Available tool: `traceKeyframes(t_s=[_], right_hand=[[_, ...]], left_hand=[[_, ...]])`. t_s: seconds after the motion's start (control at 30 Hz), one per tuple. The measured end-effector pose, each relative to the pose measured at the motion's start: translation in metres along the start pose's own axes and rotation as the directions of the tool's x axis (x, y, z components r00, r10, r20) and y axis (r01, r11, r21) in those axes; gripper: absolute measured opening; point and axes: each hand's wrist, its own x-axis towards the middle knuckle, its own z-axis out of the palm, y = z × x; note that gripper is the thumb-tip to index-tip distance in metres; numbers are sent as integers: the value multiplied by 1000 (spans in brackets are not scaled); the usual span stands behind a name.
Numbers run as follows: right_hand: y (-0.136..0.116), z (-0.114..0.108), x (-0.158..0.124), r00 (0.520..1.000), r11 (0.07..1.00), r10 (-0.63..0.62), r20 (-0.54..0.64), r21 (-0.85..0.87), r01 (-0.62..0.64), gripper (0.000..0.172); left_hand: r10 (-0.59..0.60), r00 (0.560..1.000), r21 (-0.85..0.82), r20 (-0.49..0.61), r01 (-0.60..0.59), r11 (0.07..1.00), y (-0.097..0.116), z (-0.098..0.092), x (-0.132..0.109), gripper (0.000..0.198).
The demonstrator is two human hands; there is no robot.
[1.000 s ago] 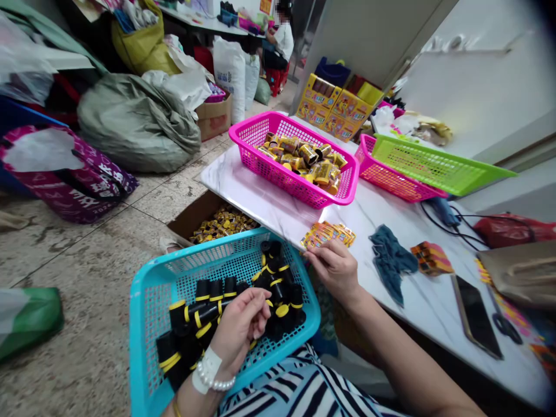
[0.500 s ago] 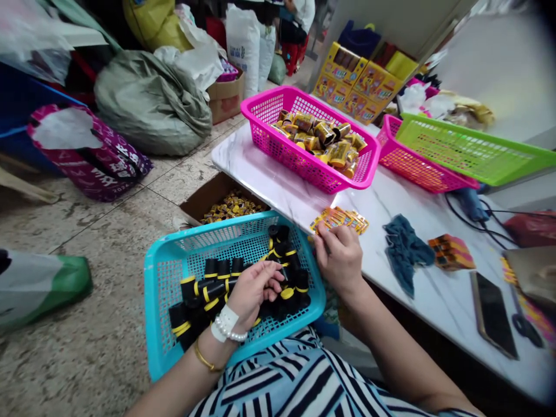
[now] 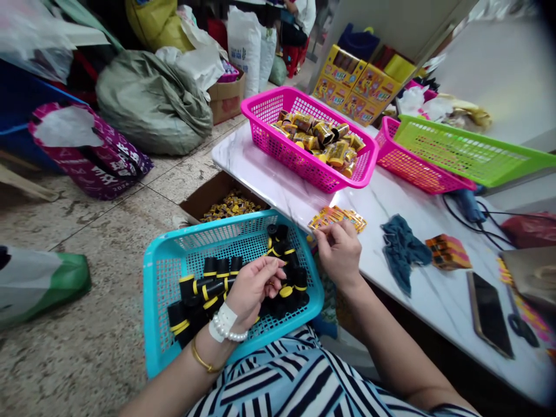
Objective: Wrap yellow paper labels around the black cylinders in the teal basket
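A turquoise basket (image 3: 174,260) rests on my lap, holding several black cylinders with yellow bands (image 3: 208,284). My left hand (image 3: 254,289) lies in the basket with its fingers curled around one of these cylinders. My right hand (image 3: 341,252) is at the edge of the white marble table (image 3: 417,289), fingers pinched on a label from the small stack of yellow-orange labels (image 3: 339,218). A pink basket (image 3: 282,153) farther back holds several cylinders wrapped in yellow labels (image 3: 321,142).
On the table lie a blue cloth (image 3: 402,249), a small orange pack (image 3: 449,252), a phone (image 3: 489,313), a second pink basket (image 3: 412,168) with a green basket (image 3: 464,150) on it, and cables. A cardboard box of small pieces (image 3: 221,202) and bags sit on the floor.
The camera tipped down and left at first. My left hand has curled round a cylinder in the turquoise basket; my right hand stays at the label stack, fingers working on a label.
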Motion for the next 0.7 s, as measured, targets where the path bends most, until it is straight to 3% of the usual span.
traceKeyframes(t_s=[0.13,0.2,0.3,0.47,0.53,0.7], right_hand=[[4,-8,3,982,996,-92,167,-3,94,21],[8,-8,1,978,992,-109,175,-36,117,18],[12,-2,-4,984,981,-138,111,-119,151,28],[13,8,-7,971,962,-238,4,-141,236,8],[10,8,-6,972,968,-233,-31,-105,228,10],[3,4,-4,983,990,-144,-115,-19,143,10]], left_hand=[[1,999,-3,-32,-1,1000,-4,-5,-3,38],[-1,999,-3,-47,1,1000,-5,-7,-3,38],[-6,998,3,-58,6,1000,-4,-7,-3,36],[-4,1000,28,-19,5,1000,-1,3,-1,33],[10,1000,55,9,-10,998,4,11,2,33],[168,984,220,58,-176,959,25,37,21,31]])
